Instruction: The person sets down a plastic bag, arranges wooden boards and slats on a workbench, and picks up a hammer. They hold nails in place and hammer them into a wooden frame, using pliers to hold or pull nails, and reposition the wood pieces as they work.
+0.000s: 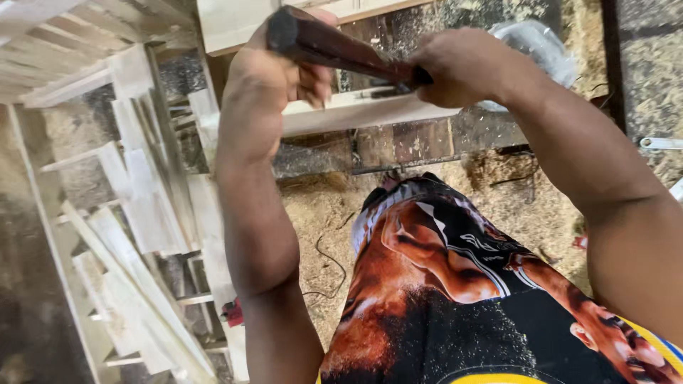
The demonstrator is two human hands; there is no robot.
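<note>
My left hand (274, 71) is wrapped around the butt end of a dark wooden tool handle (334, 48), which slants down to the right. My right hand (459, 67) grips the same handle at its lower end, where it meets a pale wooden strip (370, 110) lying across a dark workbench (420, 139). The tool's working tip is hidden under my right hand. Both arms reach forward over my printed shirt (455, 284).
Several pale wooden slats and frames (142, 206) lean and lie stacked at the left. Sawdust (327, 213) covers the floor, with a thin black cable (334, 267) across it. A clear plastic object (537, 43) sits behind my right hand. A metal tool (658, 143) lies far right.
</note>
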